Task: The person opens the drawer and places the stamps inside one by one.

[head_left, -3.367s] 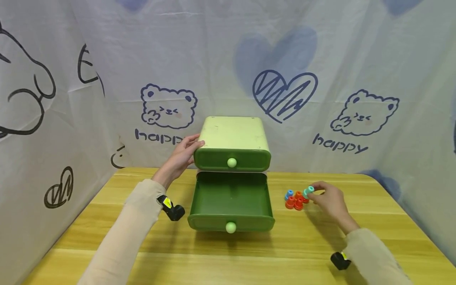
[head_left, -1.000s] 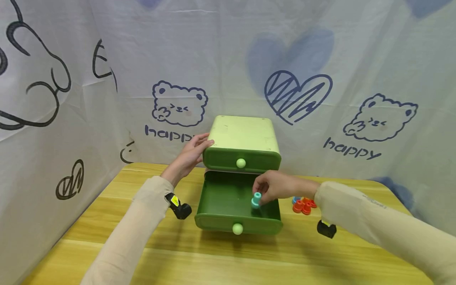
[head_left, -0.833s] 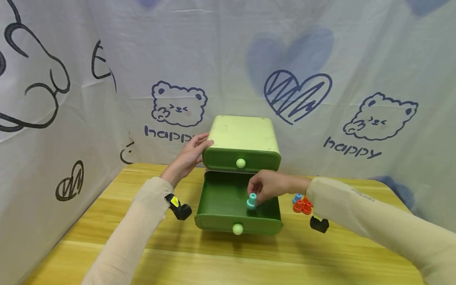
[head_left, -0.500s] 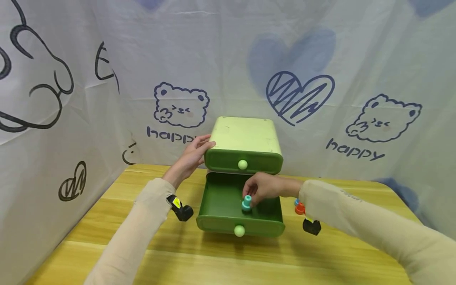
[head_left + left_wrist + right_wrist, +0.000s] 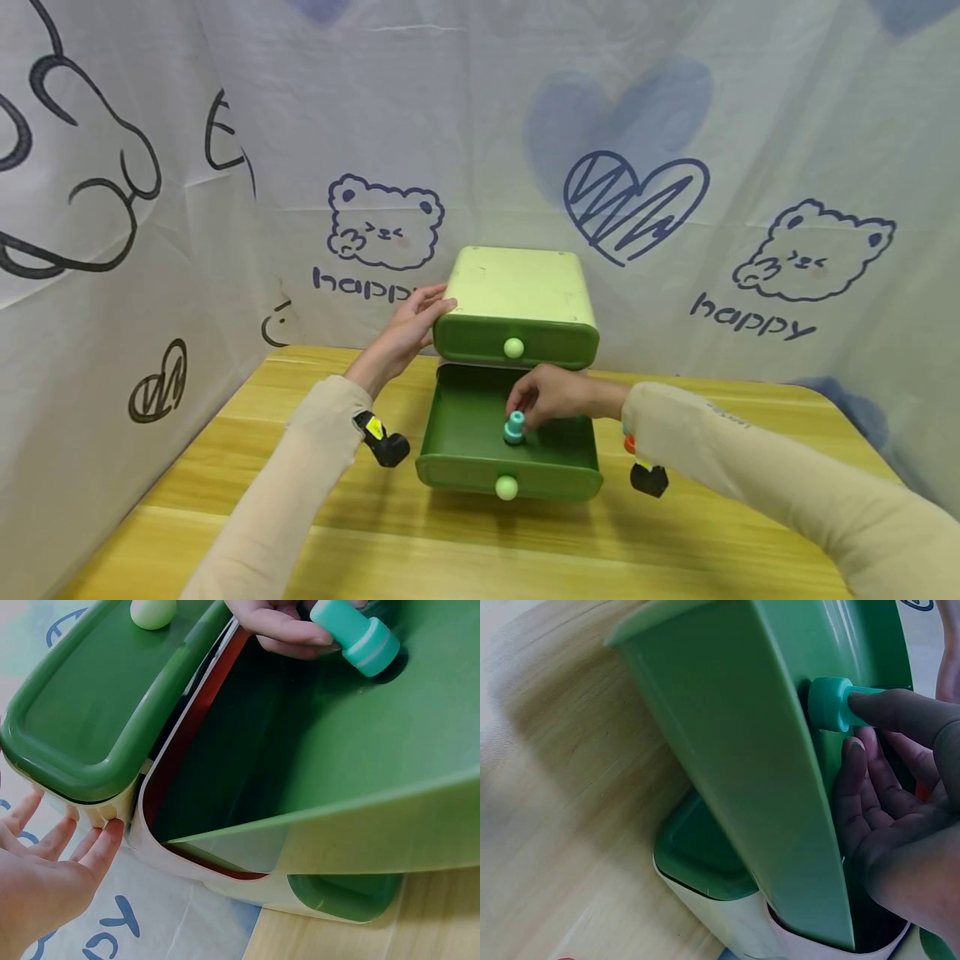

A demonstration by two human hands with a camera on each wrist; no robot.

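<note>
My right hand (image 5: 551,393) is inside the pulled-out green drawer (image 5: 465,425). Its thumb and fingers pinch a teal peg (image 5: 514,428) with a wide foot and narrow stem, which stands close to the drawer floor. In the right wrist view a digit lies along the stem of the teal peg (image 5: 829,703). With fairly straight fingers, my left hand (image 5: 408,329) rests against the left side of the small cabinet (image 5: 521,283), thumb at the top edge. The left wrist view shows those fingertips (image 5: 111,831) touching the cabinet wall below the upper drawer front (image 5: 82,712).
A red peg (image 5: 629,443) shows beside my right sleeve, which hides others on the wooden table (image 5: 420,550). Another green drawer (image 5: 705,847) sits pushed in beneath the pulled-out one. A printed cloth (image 5: 480,125) hangs behind the cabinet.
My right hand has carried the teal peg from the group on the table leftward into the drawer, lately shifting a little further left. The left hand stays on the cabinet.
</note>
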